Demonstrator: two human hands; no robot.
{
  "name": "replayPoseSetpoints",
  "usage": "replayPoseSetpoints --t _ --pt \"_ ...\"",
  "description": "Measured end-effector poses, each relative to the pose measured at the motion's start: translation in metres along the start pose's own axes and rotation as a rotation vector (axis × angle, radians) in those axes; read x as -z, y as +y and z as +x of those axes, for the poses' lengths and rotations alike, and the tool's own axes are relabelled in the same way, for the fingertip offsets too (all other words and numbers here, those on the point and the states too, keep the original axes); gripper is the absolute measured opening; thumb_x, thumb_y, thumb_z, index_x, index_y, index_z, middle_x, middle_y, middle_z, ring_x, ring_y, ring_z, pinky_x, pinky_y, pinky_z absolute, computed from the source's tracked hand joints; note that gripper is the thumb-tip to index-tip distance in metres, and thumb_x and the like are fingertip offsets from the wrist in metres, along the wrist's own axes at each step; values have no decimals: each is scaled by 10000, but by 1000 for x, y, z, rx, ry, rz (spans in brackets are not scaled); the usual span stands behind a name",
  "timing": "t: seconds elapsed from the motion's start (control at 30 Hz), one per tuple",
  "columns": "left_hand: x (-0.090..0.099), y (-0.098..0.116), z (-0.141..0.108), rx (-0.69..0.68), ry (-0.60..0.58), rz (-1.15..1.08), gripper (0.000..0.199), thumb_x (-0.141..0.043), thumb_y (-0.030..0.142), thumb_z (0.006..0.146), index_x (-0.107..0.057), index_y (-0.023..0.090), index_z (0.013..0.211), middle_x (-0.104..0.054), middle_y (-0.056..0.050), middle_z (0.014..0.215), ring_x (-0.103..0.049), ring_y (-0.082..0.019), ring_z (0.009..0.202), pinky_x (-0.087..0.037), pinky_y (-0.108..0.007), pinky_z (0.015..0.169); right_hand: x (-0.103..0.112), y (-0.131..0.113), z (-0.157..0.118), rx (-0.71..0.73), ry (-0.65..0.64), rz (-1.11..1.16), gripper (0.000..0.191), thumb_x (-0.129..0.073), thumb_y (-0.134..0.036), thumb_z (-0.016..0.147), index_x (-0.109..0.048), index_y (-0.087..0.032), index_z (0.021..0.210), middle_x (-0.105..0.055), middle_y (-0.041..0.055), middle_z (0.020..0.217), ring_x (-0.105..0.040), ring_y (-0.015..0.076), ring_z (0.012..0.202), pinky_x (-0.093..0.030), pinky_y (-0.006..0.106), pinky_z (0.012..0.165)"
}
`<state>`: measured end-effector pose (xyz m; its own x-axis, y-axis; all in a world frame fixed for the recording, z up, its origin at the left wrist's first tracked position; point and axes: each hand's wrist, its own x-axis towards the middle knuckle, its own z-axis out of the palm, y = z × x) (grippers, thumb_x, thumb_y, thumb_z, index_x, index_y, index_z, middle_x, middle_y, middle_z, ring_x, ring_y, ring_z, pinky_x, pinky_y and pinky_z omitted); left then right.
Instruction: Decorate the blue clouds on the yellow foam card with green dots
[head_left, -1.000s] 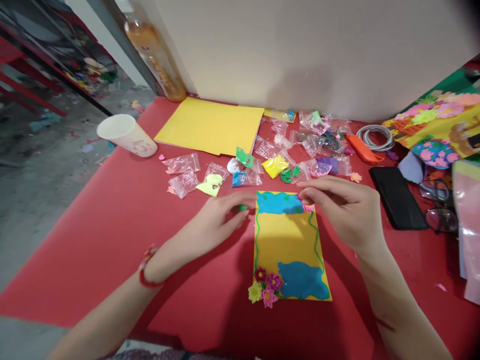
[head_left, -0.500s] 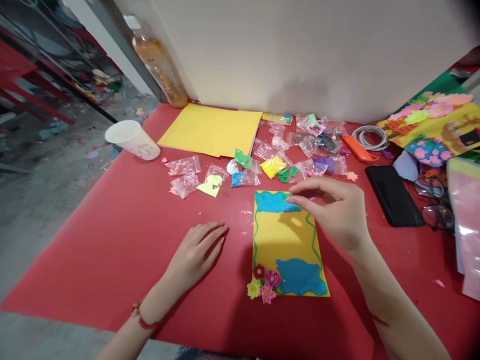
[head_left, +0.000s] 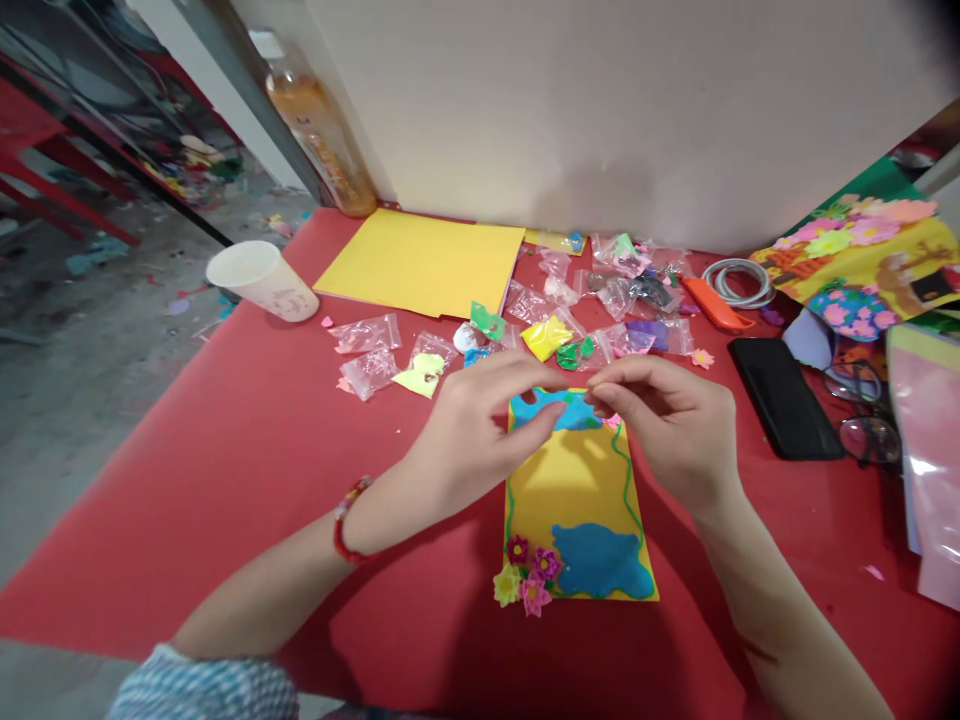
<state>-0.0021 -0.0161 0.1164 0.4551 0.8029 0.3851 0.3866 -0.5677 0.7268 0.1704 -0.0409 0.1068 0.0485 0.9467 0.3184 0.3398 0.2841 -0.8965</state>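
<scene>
Right hand (head_left: 679,430): thumb and forefinger tips brought together over the card's far-right corner; cannot tell whether anything is pinched.
Left hand (head_left: 469,430): thumb and forefinger parted beside the far blue patch (head_left: 581,412), apparently leaving the right hand room.
Yellow card (head_left: 566,485): flat toward the table (head_left: 262,450)'s near edge, short side to the person, probably for reach by both hands.
Modelled flowers (head_left: 534,594): clustered at the card's near-left corner.
Plastic sachets (head_left: 371,372): toward the table's far edge, presumably reachable yet off the card.
Cup (head_left: 266,280): table's left edge.
</scene>
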Motion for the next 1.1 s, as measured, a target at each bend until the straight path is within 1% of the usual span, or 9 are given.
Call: replayPoseSetpoints --t 0.2,0.3,0.37,0.5,0.6,0.73,0.9,1.0,1.1 --pt "-8 5 22 116 -56 -261 84 -668 156 741 -689 170 821 -715 -36 826 -610 -136 707 -474 -243 639 7 3 3 -76 62 149 68 -645 -168 769 -672 -229 784 -704 -24 720 -643 102 601 -554 234 571" --pt "-5 -3 20 211 -58 -315 102 -685 194 717 -687 175 817 -711 -43 838 -614 -152 737 -485 -263 668 11 4 3 -53 124 82 93 -716 -179 715 -683 -245 772 -714 -19 757 -670 133 680 -574 269 637" --pt "-7 -7 17 349 -44 -484 153 -667 251 730 -674 171 860 -707 -55 874 -633 -168 794 -505 -279 715 10 3 1 -14 156 3 114 -756 -188 680 -682 -249 742 -708 -20 731 -667 146 676 -567 281 624" --pt "-23 -8 20 668 -35 -1113 399 -466 501 821 -602 150 952 -677 -126 1043 -632 -240 1021 -516 -356 858 -1 2 -5 206 35 -242 74 -664 -180 787 -681 -251 774 -719 -12 756 -655 153 706 -523 310 659" --pt "-33 -3 29 791 -108 -1381 472 -367 545 844 -555 147 1014 -635 -139 1161 -566 -268 1160 -494 -384 922 -11 6 -9 459 -53 -523 158 -566 -127 848 -689 -223 872 -732 19 854 -644 170 803 -457 329 706" --pt "-30 0 38 804 2 -1405 485 -179 452 905 -529 151 1054 -591 -104 1240 -513 -230 1232 -486 -364 942 -18 7 -11 531 -4 -743 170 -548 -175 871 -675 -194 982 -717 60 982 -606 195 915 -410 353 781" --pt "-24 -7 37 644 -32 -1277 392 -343 469 864 -548 182 1034 -608 -89 1198 -473 -267 1262 -511 -398 889 -20 -1 -13 529 -118 -669 210 -495 -220 897 -661 -183 1020 -701 61 1041 -560 191 968 -406 351 835" --pt "-25 -9 35 660 -25 -1327 397 -350 465 865 -553 169 1036 -621 -102 1164 -479 -287 1251 -510 -421 876 -17 0 -13 533 -126 -735 247 -494 -228 900 -635 -178 1097 -685 62 1117 -541 215 1036 -372 381 881" --pt "-23 -7 36 737 57 -1511 430 -268 451 901 -548 164 1056 -613 -93 1185 -480 -258 1256 -487 -403 918 -13 1 -11 522 -84 -774 232 -518 -240 885 -647 -198 1073 -679 68 1125 -540 233 1049 -357 406 891"
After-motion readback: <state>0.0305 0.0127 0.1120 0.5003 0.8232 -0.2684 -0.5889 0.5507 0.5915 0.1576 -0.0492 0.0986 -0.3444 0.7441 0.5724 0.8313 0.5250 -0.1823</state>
